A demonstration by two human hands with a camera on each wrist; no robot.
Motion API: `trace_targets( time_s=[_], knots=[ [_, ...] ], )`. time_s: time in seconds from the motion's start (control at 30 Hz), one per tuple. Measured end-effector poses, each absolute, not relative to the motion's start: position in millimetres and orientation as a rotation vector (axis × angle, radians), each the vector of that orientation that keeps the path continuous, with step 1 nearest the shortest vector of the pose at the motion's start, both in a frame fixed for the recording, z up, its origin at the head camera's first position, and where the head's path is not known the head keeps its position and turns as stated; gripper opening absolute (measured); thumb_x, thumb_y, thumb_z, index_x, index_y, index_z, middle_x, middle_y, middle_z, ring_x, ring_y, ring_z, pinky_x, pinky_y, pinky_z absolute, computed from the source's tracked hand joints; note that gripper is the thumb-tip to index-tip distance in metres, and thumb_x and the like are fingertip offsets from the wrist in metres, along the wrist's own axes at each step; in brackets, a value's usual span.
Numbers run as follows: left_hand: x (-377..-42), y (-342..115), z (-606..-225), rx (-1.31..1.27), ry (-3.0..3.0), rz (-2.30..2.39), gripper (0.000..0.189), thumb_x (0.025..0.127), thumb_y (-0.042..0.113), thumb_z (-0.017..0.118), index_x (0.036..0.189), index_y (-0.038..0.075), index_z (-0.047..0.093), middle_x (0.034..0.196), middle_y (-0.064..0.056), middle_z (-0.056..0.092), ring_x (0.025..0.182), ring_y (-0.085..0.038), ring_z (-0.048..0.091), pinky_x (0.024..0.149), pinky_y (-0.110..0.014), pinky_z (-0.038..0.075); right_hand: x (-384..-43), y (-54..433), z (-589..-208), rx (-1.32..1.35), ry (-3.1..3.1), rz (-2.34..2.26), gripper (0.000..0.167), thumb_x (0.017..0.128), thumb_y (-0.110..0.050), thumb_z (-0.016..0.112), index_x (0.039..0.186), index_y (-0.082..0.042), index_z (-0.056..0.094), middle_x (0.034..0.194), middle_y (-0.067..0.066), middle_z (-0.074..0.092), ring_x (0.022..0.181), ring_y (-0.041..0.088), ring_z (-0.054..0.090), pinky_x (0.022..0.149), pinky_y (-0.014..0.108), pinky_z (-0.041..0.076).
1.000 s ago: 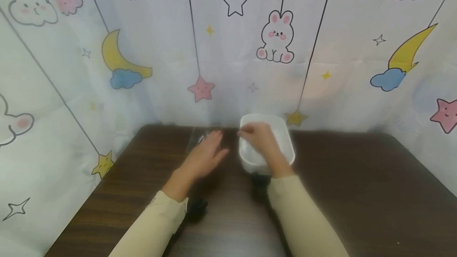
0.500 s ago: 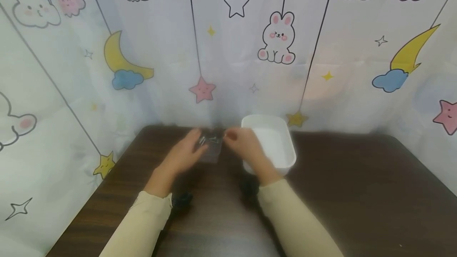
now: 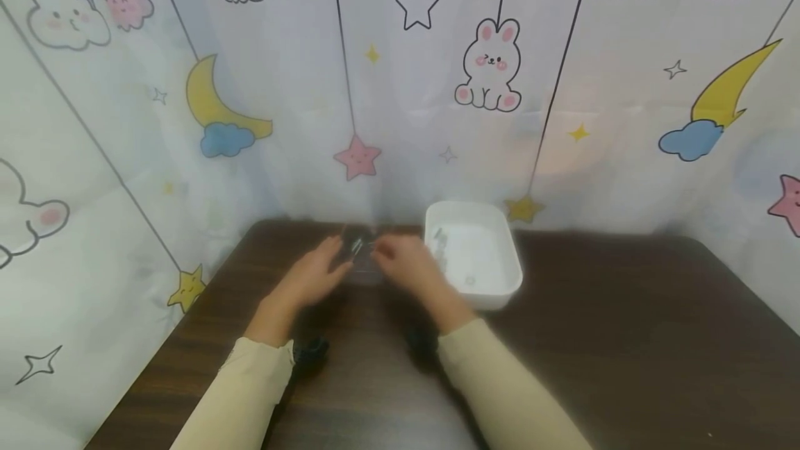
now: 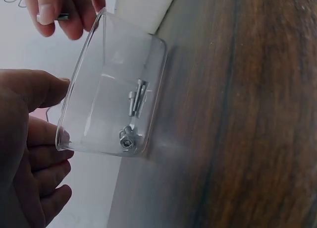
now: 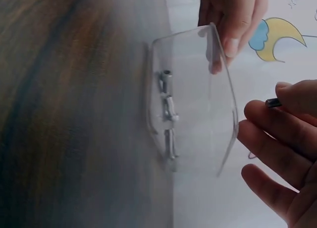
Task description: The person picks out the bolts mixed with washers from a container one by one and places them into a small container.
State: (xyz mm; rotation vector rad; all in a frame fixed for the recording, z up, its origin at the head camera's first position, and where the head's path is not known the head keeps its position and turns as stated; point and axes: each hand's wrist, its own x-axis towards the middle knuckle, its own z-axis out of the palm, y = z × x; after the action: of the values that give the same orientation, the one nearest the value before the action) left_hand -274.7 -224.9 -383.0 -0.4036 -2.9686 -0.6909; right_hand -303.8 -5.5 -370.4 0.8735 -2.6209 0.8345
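Observation:
A clear plastic box (image 4: 111, 79) stands on the table, with several metal socket-head screws (image 4: 136, 101) on its bottom. My left hand (image 3: 306, 273) holds its left side, thumb and fingertips at the rim in the left wrist view. My right hand (image 3: 409, 266) is just above the box's right side. In the right wrist view its thumb and index finger pinch a small dark metal screw (image 5: 273, 103), mostly covered by the thumb. To the right of the box is a white tub (image 3: 484, 297); small grey pieces (image 3: 440, 245) lie blurred along its left inside.
The dark wood-grain table (image 3: 594, 353) ends at a white curtain (image 3: 300, 89) printed with cartoons, hanging close behind the box and tub. Dark wrist devices (image 3: 310, 351) sit under both forearms.
My right hand has moved left, from over the white tub to the clear box. My left hand has shifted a little left and now holds the box's side.

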Motion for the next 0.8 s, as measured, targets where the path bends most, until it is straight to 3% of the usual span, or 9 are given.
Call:
trace_targets(
  time_s=[0.23,0.8],
  knots=[
    [-275.1,-225.0,-384.1,-0.411,-2.951,-0.728,0.067,0.101,0.041,0.050,0.151,0.000,0.034,0.158,-0.022,0.029,0.144,-0.043,0.029,0.118,-0.056,0.026,-305.9,-10.1,-381.0,0.939,-2.630,0.812,0.013,0.090,-0.021,0.072,0.101,-0.016,0.073,0.090,-0.002,0.074,0.077,0.012,0.067,0.071,0.026,0.056],
    [-274.2,-226.8,-387.9,-0.406,-2.951,-0.789,0.070,0.101,0.046,0.048,0.152,0.001,0.032,0.160,-0.020,0.026,0.146,-0.042,0.027,0.119,-0.056,0.024,-305.6,-13.6,-388.1,0.984,-2.659,0.741,0.018,0.089,-0.020,0.072,0.105,-0.013,0.073,0.098,0.002,0.075,0.087,0.018,0.070,0.082,0.032,0.058]
  ],
)
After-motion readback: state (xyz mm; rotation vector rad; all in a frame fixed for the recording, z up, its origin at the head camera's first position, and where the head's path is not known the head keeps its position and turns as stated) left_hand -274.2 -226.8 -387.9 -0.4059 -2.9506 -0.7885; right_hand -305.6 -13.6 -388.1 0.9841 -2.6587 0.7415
